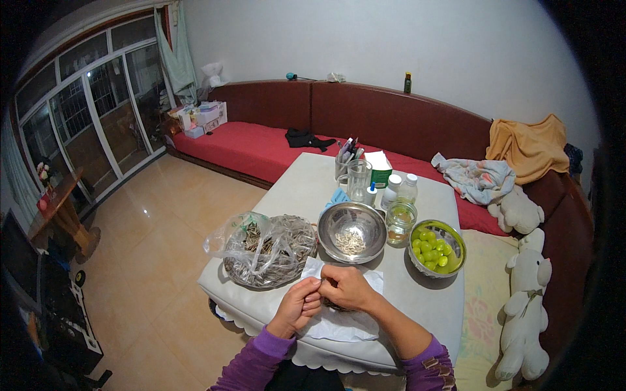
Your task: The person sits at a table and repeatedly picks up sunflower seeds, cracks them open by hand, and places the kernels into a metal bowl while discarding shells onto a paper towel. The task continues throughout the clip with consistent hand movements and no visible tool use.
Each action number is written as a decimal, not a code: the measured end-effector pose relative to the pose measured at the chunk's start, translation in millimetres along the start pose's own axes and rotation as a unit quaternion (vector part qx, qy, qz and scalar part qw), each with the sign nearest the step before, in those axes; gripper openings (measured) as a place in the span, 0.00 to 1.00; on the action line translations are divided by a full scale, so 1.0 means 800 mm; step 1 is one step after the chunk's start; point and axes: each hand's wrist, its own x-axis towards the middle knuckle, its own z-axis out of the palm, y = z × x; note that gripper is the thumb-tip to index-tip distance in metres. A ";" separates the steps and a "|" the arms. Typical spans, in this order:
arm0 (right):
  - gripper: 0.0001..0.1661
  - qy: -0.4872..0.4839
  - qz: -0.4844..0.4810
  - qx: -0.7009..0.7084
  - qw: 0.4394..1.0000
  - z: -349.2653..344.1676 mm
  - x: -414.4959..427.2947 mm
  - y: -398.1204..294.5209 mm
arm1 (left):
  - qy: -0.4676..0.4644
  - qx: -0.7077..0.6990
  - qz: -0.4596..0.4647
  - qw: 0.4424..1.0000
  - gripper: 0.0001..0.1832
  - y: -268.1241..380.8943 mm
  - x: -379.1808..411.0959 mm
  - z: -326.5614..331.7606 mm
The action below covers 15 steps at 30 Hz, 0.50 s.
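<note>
My left hand [299,304] and my right hand [349,288] meet at the fingertips over a white paper sheet [342,326] near the table's front edge. Their fingers are pinched together; whatever small thing may be between them is too small to make out. A dark pile of what look like seed shells [337,307] lies on the paper, partly hidden by my right hand. Just beyond stands a steel bowl [351,232] with pale shelled kernels [350,242] in its bottom. On the left, an open clear plastic bag [269,250] is full of striped sunflower seeds [252,239].
A steel bowl [461,239] of green grapes [430,250] stands right. Beyond the kernel bowl are a glass jar [401,224], white-capped bottles [391,190], a glass mug [359,178], a pen holder [343,168] and a tissue box [380,175]. A red-covered sofa [244,146] surrounds the table.
</note>
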 end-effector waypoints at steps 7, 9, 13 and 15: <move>0.13 -0.037 0.020 -0.007 0.999 -0.003 0.001 0.005 | 0.078 0.301 0.206 0.928 0.10 -0.020 0.004 0.000; 0.13 -0.030 0.015 0.027 0.999 0.002 0.000 0.009 | 0.102 0.457 0.319 0.824 0.13 -0.024 0.009 -0.004; 0.11 0.001 0.048 0.147 0.988 0.015 -0.003 0.014 | 0.143 0.503 0.333 0.785 0.14 -0.024 0.008 0.005; 0.10 0.016 0.030 0.162 0.986 0.017 -0.002 0.007 | 0.165 0.491 0.349 0.781 0.16 -0.029 0.011 0.002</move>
